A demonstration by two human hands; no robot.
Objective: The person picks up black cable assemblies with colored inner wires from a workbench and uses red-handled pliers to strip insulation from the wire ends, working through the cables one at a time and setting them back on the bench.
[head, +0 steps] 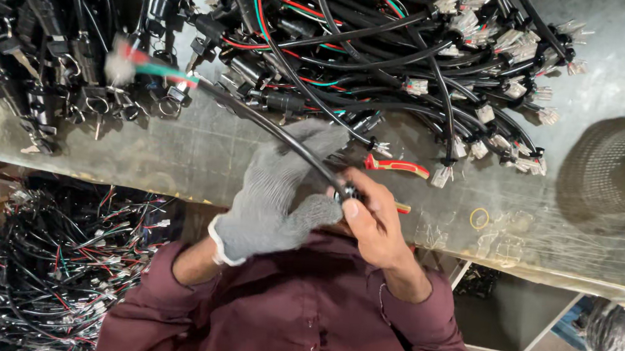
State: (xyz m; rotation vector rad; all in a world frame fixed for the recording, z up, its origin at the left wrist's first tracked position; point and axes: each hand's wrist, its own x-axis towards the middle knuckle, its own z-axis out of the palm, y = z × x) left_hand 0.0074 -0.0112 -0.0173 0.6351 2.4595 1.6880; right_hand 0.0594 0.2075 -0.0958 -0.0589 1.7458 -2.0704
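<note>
No packages, labels, signs or screens visible.

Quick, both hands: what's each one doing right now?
Left hand, in a grey glove: closed around the black cable.
Right hand, bare: pinching the same cable's near end between its fingertips.

Wearing a grey knit cloth glove (pixel 270 194), coarse and matt, on the left hand; right hand (pixel 372 221) bare. Gripping a black cable (pixel 272 124), smooth rubbery sheath glinting slightly, red and green plastic-coated wires at its blurred end. Lying on a dull, scratched grey tabletop (pixel 202 156): glossy black cable bundles (pixel 381 55) with clear plastic connectors (pixel 501 42), pliers (pixel 395 166) with shiny red plastic grips. Showing a soft, matt maroon cloth shirt (pixel 302 308). Standing at right, a rough woven basket (pixel 614 166).
</note>
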